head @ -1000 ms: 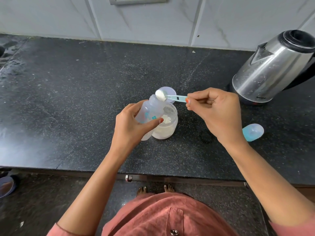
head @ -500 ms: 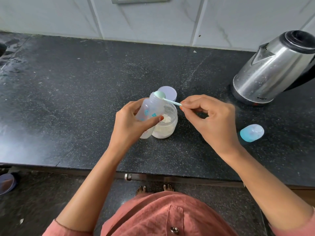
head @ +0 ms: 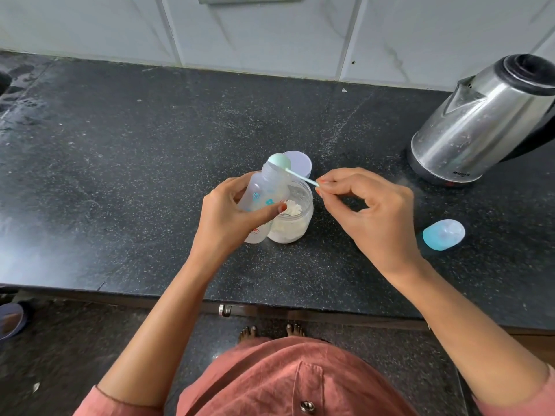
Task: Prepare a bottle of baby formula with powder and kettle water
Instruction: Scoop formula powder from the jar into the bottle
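My left hand (head: pixel 228 217) grips a clear baby bottle (head: pixel 265 192) with printed figures, tilted, mouth up and to the right. My right hand (head: pixel 369 211) pinches the handle of a light blue scoop (head: pixel 280 162). The scoop's bowl is turned face down over the bottle's mouth. Just behind the bottle stands an open clear jar of white formula powder (head: pixel 292 222). A steel kettle (head: pixel 480 121) with a black lid stands at the far right of the black counter (head: pixel 120 175).
The jar's pale lid (head: pixel 300 163) lies flat behind the jar. A blue bottle cap (head: pixel 444 234) lies on its side right of my right hand. A tiled wall bounds the counter's back; its front edge is close to my body.
The scoop, held level and heaped with powder a second ago, has turned over onto the bottle's mouth. My right hand dropped lower and rolled; the bottle stayed put.
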`<state>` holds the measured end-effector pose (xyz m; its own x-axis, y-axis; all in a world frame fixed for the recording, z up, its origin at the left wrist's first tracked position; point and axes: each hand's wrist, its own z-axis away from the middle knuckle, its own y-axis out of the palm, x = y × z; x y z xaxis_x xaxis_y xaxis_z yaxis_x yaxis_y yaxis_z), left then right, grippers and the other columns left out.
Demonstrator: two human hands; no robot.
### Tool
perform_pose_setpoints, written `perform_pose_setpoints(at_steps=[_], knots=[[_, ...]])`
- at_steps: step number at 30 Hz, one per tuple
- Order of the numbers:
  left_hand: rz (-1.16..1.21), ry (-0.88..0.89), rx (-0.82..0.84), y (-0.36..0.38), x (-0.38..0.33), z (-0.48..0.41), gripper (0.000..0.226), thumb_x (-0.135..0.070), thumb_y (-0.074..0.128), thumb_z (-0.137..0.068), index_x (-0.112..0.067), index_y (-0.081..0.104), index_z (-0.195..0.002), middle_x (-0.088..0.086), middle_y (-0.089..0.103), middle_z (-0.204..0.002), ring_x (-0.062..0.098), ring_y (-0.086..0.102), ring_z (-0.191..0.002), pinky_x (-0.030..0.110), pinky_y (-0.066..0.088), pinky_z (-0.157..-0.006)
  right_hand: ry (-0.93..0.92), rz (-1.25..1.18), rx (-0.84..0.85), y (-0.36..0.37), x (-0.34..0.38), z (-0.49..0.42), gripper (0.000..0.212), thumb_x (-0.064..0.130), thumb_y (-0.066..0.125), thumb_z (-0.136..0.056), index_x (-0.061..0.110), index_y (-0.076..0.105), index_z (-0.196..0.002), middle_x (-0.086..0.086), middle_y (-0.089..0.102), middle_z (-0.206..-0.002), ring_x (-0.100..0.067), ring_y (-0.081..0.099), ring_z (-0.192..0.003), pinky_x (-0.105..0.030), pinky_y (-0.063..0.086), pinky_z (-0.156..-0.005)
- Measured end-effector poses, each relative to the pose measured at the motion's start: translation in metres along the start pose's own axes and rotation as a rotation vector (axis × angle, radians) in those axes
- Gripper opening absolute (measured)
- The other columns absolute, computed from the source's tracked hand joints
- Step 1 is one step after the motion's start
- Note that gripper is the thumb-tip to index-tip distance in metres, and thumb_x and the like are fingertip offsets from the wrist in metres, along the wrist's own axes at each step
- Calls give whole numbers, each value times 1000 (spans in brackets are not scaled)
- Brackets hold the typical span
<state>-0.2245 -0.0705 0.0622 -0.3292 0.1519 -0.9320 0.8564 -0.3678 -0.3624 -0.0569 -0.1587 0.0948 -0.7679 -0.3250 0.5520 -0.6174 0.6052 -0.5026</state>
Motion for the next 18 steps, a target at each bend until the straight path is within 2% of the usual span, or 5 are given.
perform_pose_setpoints(at_steps=[4, 9, 14, 18], knots=[[11, -7, -6, 0, 1, 0, 51, -39, 82, -60, -35, 66, -108, -5, 69, -100, 7, 65, -93, 36, 53, -86, 23, -32, -16, -1, 2, -1, 6, 0, 65, -77, -5, 67, -75, -3, 64, -85, -12, 63, -81, -14, 52, -75], [36, -16, -18, 0, 3, 0, 58, -49, 78, -54, -35, 66, -109, -5, 69, -101, 9, 65, -94, 40, 53, -87, 73, -73, -34, 0, 2, 2, 4, -2, 66, -77, -5, 67, -77, -3, 65, -87, -12, 65, -80, -17, 54, -74], [11, -6, -19, 0, 3, 0, 56, -47, 79, -55, -38, 64, -108, -5, 68, -102, 8, 64, -95, 40, 52, -87, 27, -26, -10, 1, 4, 4, 8, 2, 64, -78, -4, 67, -74, -2, 64, -85, -12, 64, -81, -15, 53, -76], [-6, 4, -29, -1, 3, 0, 52, -43, 81, -57, -43, 62, -105, -4, 68, -101, 7, 64, -94, 38, 52, -87, 14, 0, 2, 2, 3, 6, 8, 2, 65, -78, -4, 66, -73, -10, 69, -83, -12, 63, -81, -17, 53, -76]])
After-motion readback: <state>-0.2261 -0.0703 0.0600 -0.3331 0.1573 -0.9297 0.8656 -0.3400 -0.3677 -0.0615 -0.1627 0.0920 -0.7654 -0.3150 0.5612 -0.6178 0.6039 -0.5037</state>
